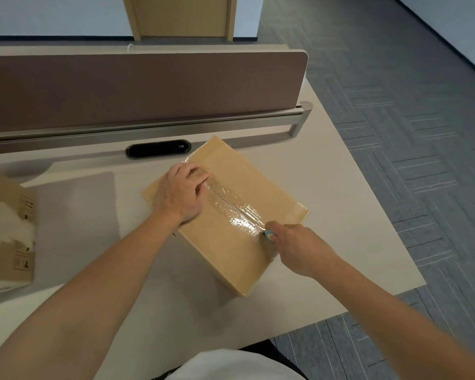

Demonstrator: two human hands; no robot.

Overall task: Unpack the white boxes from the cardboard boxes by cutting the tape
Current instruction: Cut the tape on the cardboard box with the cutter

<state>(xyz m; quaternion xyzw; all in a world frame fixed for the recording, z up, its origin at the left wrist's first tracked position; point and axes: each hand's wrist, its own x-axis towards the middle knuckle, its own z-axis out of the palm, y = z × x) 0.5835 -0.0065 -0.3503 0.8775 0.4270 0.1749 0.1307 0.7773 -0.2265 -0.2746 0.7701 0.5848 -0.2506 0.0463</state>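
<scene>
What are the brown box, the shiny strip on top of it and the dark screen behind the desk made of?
The box looks like matte brown cardboard: dull tan faces, folded edges. The strip by the cutter seems clear plastic tape: glossy, wrinkled, cardboard showing through. The screen is probably fabric or felt over board: its brown face looks soft and unreflective.

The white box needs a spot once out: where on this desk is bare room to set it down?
The grey mat, between the left cardboard box and the taped box, is bare. So is the desk from the taped box to its right edge. Crowded: the taped box, under the left hand and the right hand gripping the cutter.
</scene>
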